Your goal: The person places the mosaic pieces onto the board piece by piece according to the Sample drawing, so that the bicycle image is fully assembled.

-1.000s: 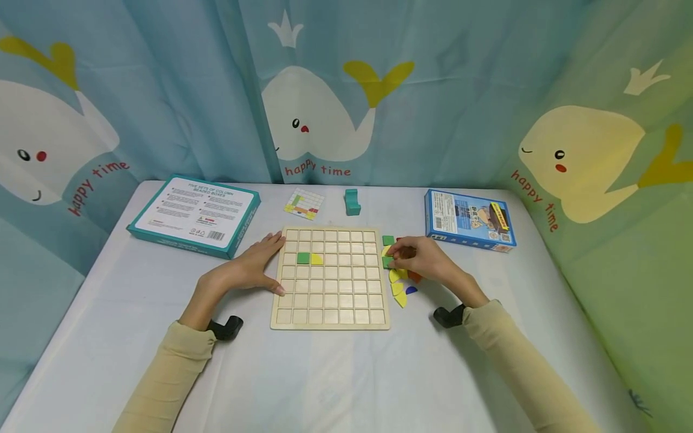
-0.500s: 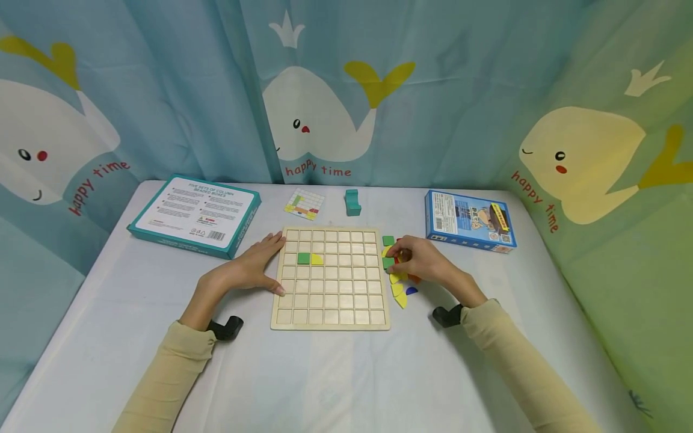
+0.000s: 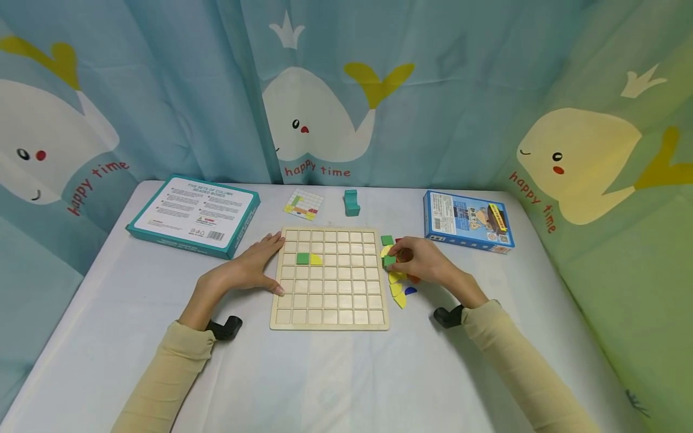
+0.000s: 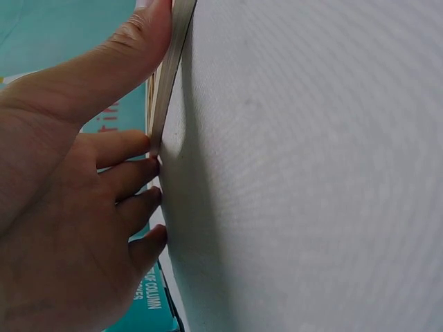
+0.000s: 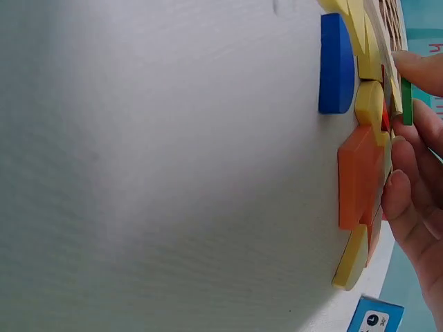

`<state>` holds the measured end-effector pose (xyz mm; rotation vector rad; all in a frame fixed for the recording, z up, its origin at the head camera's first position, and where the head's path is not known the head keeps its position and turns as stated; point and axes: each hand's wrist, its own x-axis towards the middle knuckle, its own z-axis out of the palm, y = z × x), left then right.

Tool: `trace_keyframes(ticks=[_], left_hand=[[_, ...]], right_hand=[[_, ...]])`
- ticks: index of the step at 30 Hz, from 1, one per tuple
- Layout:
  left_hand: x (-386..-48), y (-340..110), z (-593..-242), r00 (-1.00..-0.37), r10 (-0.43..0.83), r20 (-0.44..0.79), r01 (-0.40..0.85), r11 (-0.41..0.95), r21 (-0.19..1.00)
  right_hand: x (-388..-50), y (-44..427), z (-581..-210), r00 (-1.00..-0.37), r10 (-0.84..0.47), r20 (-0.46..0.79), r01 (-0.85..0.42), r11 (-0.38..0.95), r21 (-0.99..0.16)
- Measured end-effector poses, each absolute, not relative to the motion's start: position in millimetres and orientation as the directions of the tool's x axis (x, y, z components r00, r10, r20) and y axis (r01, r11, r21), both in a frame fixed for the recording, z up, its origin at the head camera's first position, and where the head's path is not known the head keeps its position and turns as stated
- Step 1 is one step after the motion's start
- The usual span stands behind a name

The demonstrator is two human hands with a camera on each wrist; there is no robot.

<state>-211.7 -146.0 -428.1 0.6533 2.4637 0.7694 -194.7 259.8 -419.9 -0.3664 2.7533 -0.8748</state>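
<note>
1. Right hand (image 3: pixel 417 260) just off the board's right edge, and the grip is pinching: thumb against finger on a green tile (image 5: pixel 407 104), thin, solid green, straight-edged.
2. Here's the board (image 3: pixel 330 286) itself, flat on the white surface (image 3: pixel 325 379): pale wood, square, shallow cells split by ridges.
3. Two cells filled, third row from its far edge: a green square (image 3: pixel 302 258), and right beside it a yellow piece (image 3: pixel 316 260) with one rounded corner.
4. Left hand (image 3: pixel 246 267) at the board's left edge, thumb and fingers spread wide, touching the rim.
5. Along the board's right side, loose ones: yellow pieces (image 3: pixel 396 290), a blue half-round (image 3: pixel 411 290), an orange piece (image 5: pixel 356 180), another green square near the far corner.
6. Beyond the board's far edge, a gridded card (image 3: pixel 304 204) and a teal block (image 3: pixel 351 203).
</note>
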Motion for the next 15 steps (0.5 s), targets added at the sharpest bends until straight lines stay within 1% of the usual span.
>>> trace_keyframes(ticks=[6,15], left_hand=[[-211.9,-146.2,-428.3,-0.776,0.559,-0.293,0.295,0.732,0.614],[-211.9,-146.5,-428.4,-0.774,0.563,-0.289,0.296,0.726,0.621]], right_hand=[[-192.6,252.6,-418.4,-0.934,-0.345,-0.089,-0.212,0.739,-0.639],[-195.1,230.4,-418.0,-0.918,-0.397,-0.017,-0.283,0.684,-0.672]])
